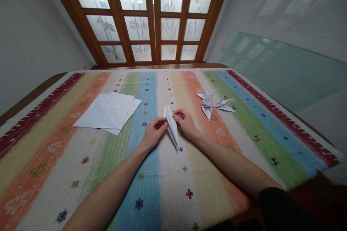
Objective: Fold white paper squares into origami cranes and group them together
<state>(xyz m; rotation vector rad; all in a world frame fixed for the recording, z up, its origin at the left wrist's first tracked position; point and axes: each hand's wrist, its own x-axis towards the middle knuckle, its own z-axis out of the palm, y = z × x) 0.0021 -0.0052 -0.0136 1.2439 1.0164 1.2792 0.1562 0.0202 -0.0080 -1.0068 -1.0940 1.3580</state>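
Between my two hands, over the middle of the striped cloth, is a piece of folded white paper [171, 128], long and narrow with pointed ends. My left hand [155, 132] pinches its left edge between thumb and fingers. On the opposite edge, my right hand [185, 122] grips the paper near its upper half. The lower point of the paper angles down toward me. Some fingertips are hidden behind the folds.
A stack of white paper sheets [105, 112] lies to the left. Folded paper cranes [208, 101] sit close together on the right. A striped tablecloth [141, 187] covers the table; wooden doors with frosted panes [169, 29] stand beyond it.
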